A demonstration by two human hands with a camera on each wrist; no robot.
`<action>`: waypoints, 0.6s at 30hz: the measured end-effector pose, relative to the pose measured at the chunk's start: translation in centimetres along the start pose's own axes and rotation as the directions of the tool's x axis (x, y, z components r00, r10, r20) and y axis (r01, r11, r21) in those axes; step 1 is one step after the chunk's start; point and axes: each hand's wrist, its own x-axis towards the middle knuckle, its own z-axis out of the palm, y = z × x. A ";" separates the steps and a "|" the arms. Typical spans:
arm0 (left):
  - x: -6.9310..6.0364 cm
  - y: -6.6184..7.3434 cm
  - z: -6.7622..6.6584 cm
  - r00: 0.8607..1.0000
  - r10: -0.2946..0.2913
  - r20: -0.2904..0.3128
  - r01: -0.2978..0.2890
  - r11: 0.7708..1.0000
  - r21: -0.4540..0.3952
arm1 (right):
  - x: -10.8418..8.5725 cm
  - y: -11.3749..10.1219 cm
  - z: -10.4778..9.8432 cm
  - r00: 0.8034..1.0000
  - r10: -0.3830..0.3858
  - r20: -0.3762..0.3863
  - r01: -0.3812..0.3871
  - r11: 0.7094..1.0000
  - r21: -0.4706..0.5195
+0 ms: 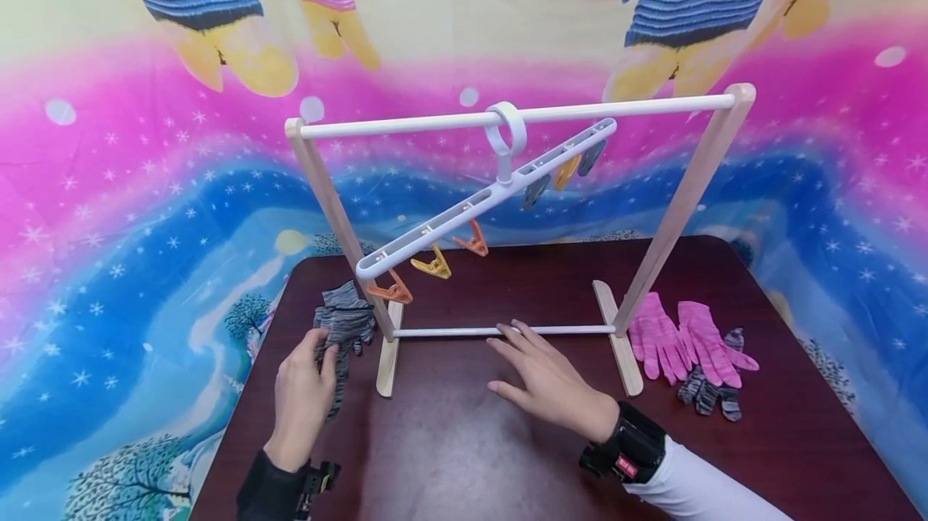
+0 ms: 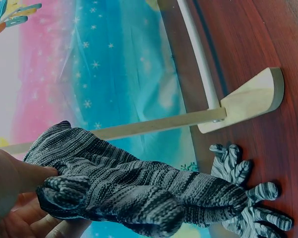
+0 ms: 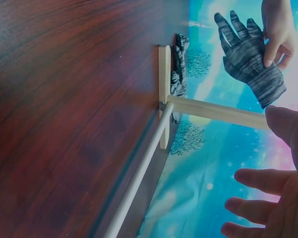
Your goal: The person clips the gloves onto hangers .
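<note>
My left hand [image 1: 304,392] pinches a black-and-grey striped knit glove [image 1: 344,316] near its cuff, between thumb and fingers. In the left wrist view the glove [image 2: 124,178] is held off the table, and a second striped glove [image 2: 260,210] lies beyond it on the tabletop. My right hand [image 1: 551,384] hovers in front of the rack's lower bar with its fingers spread, holding nothing; the right wrist view shows its fingers [image 3: 258,210] apart. A white clip hanger [image 1: 493,191] hangs from the wooden rack's top bar [image 1: 623,109], slanted, with orange, yellow and grey clips below it.
The rack's feet [image 1: 627,364] stand on a dark red-brown table [image 1: 464,456]. Right of the rack lie pink gloves [image 1: 706,340] over a striped one [image 1: 728,400]. A patterned cloth [image 1: 130,287] covers the walls behind and at the sides.
</note>
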 end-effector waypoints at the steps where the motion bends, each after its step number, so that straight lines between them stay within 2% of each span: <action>1: 0.0 0.1 0.0 1.000 0.002 0.004 -0.002 1.000 0.001 | 0.1 0.0 -0.1 1.000 0.000 0.002 0.000 1.000 0.003; 6: 0.0 0.6 0.3 1.000 0.007 0.026 -0.007 1.000 0.003 | 0.4 0.0 -0.5 1.000 -0.007 -0.006 0.007 1.000 -0.004; 18: 0.7 2.1 0.5 0.999 0.029 0.032 -0.028 0.999 -0.028 | 1.5 -0.6 -1.9 0.998 -0.034 -0.061 0.034 0.999 -0.005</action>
